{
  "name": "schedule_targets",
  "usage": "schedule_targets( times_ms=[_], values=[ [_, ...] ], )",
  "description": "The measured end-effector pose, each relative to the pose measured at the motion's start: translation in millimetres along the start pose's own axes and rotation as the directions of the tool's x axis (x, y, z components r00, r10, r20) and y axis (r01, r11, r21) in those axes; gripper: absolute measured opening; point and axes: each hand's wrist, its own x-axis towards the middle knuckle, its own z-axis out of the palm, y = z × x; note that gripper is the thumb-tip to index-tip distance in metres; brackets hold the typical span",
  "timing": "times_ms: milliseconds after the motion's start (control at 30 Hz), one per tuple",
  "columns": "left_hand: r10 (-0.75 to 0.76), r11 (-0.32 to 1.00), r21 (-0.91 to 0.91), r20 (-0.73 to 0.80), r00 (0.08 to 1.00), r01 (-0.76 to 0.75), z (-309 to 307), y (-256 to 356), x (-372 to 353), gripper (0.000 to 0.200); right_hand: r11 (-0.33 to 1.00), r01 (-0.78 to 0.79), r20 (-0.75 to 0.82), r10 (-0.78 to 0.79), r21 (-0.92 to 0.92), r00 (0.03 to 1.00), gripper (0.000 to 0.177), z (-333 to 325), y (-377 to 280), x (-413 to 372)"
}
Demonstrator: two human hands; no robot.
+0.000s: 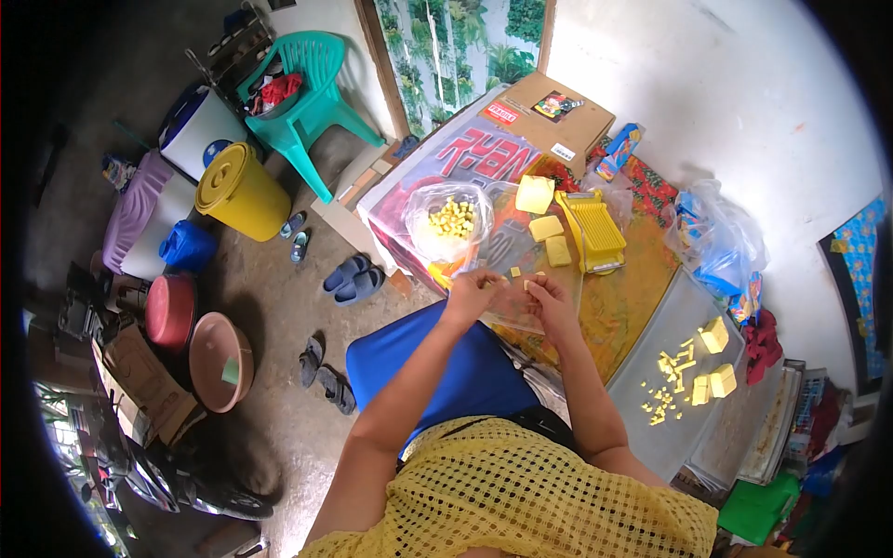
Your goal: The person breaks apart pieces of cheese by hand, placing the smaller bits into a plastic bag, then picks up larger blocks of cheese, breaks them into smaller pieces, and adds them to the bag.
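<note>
Over the near edge of the table, my left hand (473,298) is closed in a pinch, and what its fingertips hold is too small to make out. My right hand (551,305) pinches a small yellow cheese-like cube (528,285). Between the hands, a loose yellow cube (515,272) lies on a clear plastic sheet. Beyond my left hand stands a clear plastic-lined bowl (420,209) with many yellow cubes (451,219) inside. Pale yellow slabs (546,228) and a thicker pale yellow piece (535,194) lie beside a yellow slicer (595,232) with parallel ridges.
To the right, a grey surface (642,358) bears yellow blocks (713,335), sticks and crumbs. Plastic bags with blue packets (716,237) lean by the wall. A cardboard box (549,112) sits at the table's back. A blue chair (437,372) stands before me; slippers (355,279) lie left.
</note>
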Motion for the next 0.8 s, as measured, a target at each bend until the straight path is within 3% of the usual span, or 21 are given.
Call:
schedule_targets(
  times_ms=[33,167,267,367,433,500,633,800],
  values=[
    [-0.002,1.0,0.005,-0.032,0.999,0.002,-5,2,6,0.025,1.0,0.0,-0.002,0.0,0.0,1.0,0.018,-2,0,1],
    [0.261,0.944,0.269,-0.256,0.931,-0.191,-38,-3,55,0.028,1.0,-0.001,0.006,0.001,0.007,1.0,0.019,-4,1,1],
    [0.392,0.878,0.401,-0.293,0.872,-0.26,-61,-17,94,0.031,1.0,0.004,0.017,-0.004,-0.007,1.0,0.019,2,-5,-1],
    [0.315,0.916,0.344,-0.306,0.899,-0.204,-72,-15,103,0.032,1.0,0.018,0.022,-0.017,-0.014,1.0,0.02,7,-7,-2],
    [0.139,0.989,0.081,-0.262,0.955,-0.122,-70,2,91,0.028,1.0,0.021,0.022,-0.021,-0.002,1.0,0.02,8,-7,-2],
    [-0.053,0.976,-0.218,-0.157,0.986,0.018,-66,18,74,0.028,1.0,0.013,0.021,-0.014,0.019,1.0,0.02,9,-6,-1],
    [-0.089,0.737,-0.657,0.139,0.986,0.159,-44,40,30,0.033,0.997,0.078,0.01,-0.078,-0.012,0.997,0.02,19,-14,-2],
    [-0.063,0.707,-0.685,0.185,0.981,0.174,-16,37,-6,0.032,0.979,0.197,0.004,-0.197,-0.048,0.98,0.02,35,-22,-4]
  ],
)
